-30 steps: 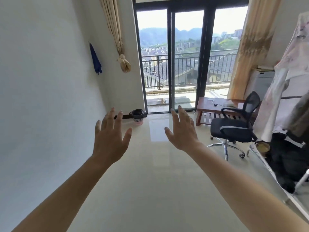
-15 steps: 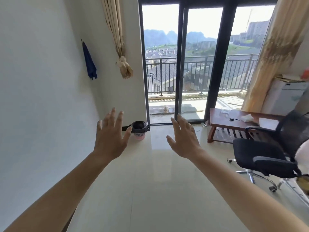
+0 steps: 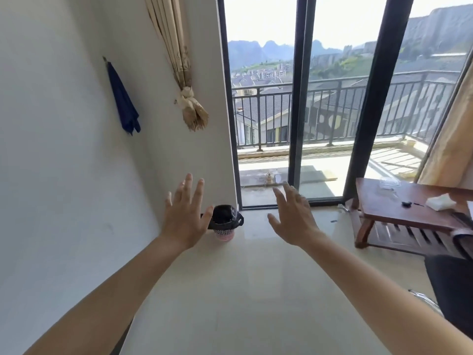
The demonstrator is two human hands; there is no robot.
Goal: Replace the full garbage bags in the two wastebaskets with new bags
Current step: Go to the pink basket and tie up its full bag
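Head view: left hand (image 3: 185, 221) and right hand (image 3: 294, 221) were held out, fingers straight and spread, gripping nothing. Pink wastebasket (image 3: 225, 233) with black bag (image 3: 225, 217) stood on floor (image 3: 256, 290) just beyond left hand, left of right hand

Beside your left hand (image 3: 185, 222), the pink latticed plastic wastebasket (image 3: 225, 234) holds a shiny black plastic garbage bag (image 3: 224, 216). Below that hand the cream tiled floor (image 3: 256, 290) gleams glossy; the red-brown wooden desk (image 3: 399, 213) looks smooth.
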